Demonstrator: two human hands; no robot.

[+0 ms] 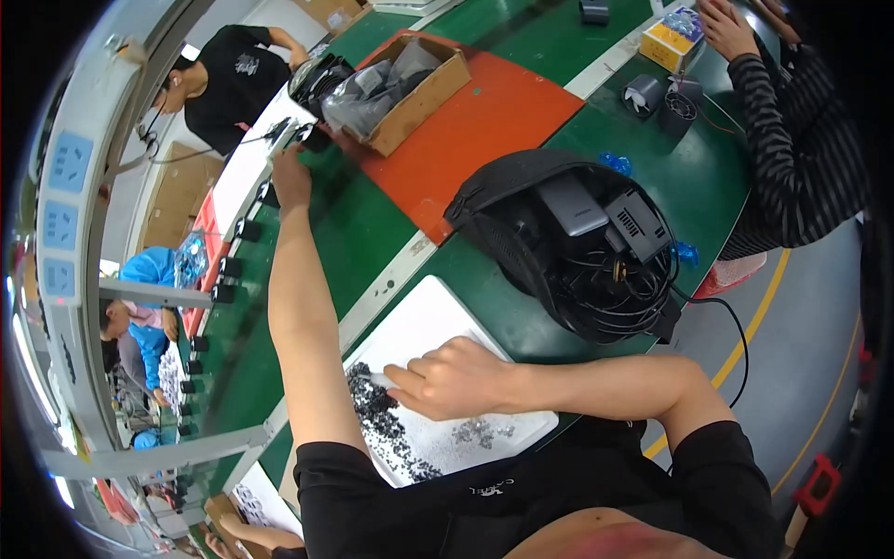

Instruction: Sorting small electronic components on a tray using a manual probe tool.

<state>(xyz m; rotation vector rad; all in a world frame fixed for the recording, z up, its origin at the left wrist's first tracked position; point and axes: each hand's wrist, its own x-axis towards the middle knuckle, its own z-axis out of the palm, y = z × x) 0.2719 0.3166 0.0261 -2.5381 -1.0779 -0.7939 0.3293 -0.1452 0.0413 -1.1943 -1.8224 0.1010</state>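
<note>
My left arm stretches far across the green bench. My left hand (292, 179) is at the row of small black blocks (247, 229), its fingers bent close beside one of them; what they grip is too small to make out. Over a white tray (430, 309) near my body, my right hand (449, 380) is closed, knuckles up. A small pale piece (379, 380) shows at its fingertips. Many tiny black parts (380, 410) are scattered on the tray's left side, next to those fingers. A patch of tiny grey parts (480, 432) lies nearer to me.
A black bag (507, 200) with cables and grey boxes stands right of the tray. Beyond lies an orange mat (494, 116) with a cardboard box (424, 93) of bagged parts. Grey cylinders (643, 95) are at the far right. Co-workers stand around; a metal post (70, 307) rises left.
</note>
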